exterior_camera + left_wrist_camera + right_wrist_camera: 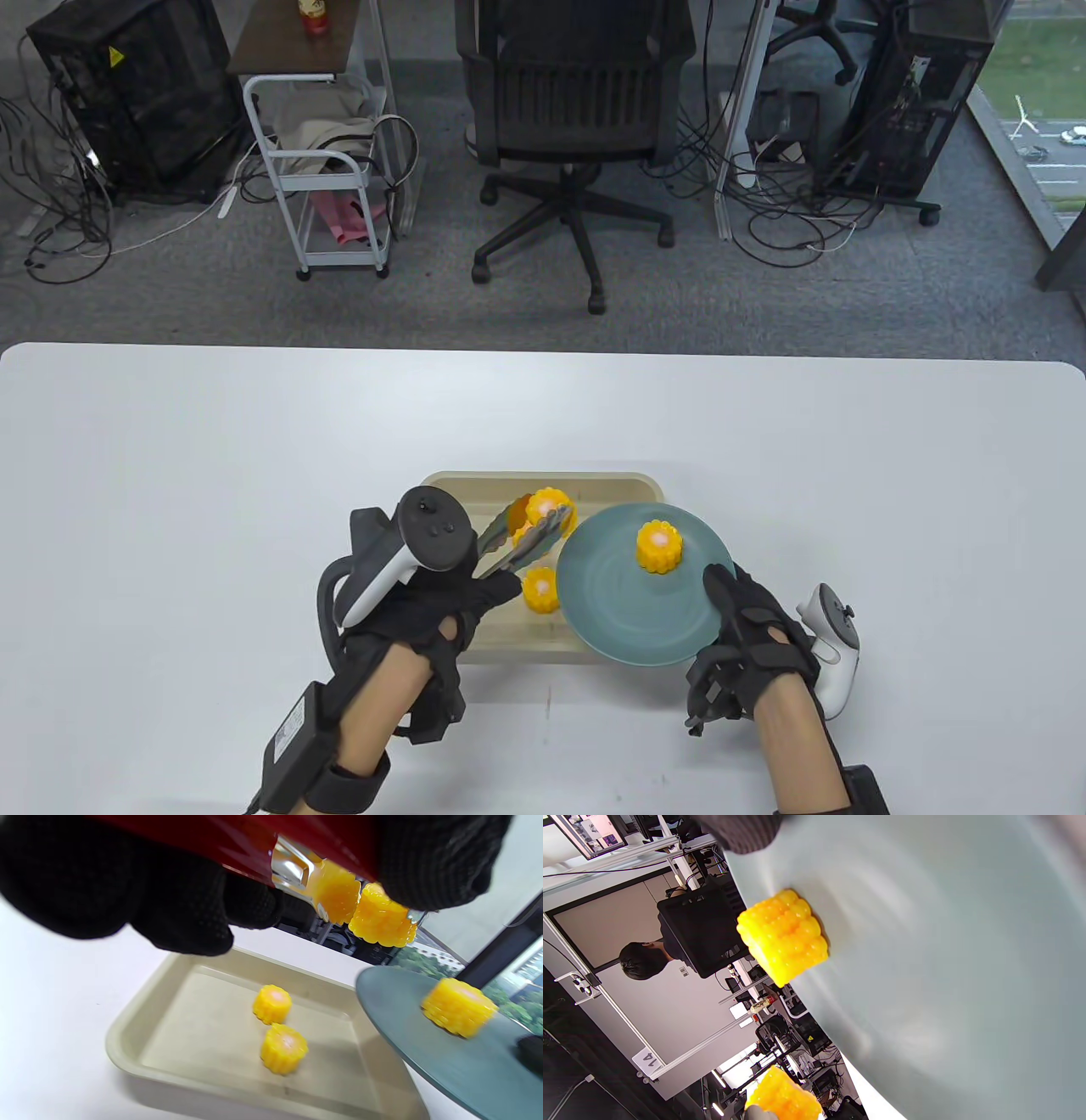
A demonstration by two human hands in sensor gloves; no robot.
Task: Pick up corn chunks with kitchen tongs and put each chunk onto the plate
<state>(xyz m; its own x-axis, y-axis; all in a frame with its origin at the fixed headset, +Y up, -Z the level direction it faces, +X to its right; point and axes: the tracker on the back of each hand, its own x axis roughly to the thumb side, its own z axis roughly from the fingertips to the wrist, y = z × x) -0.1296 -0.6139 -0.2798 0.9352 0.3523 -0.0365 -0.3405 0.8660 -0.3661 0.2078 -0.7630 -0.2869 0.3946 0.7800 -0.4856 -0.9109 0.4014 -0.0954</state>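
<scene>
My left hand [475, 598] grips metal tongs [519, 543] with red handles [237, 844]. The tong tips clamp a yellow corn chunk [550, 508] [382, 921] in the air above the beige tray [543, 480], close to the plate's left rim. My right hand [728, 608] holds the teal plate [628, 613] by its near right edge, thumb on top, tilted over the tray's right side. One corn chunk [659, 548] [782, 935] lies on the plate. Two more chunks [272, 1004] [283, 1048] rest in the tray; one [540, 588] shows just below the tongs.
The tray [127, 1052] sits near the front middle of a white table [212, 475]. Beyond the table's far edge stand an office chair [577, 127], a white cart [331, 170] and computer towers. A person sits far off in the right wrist view.
</scene>
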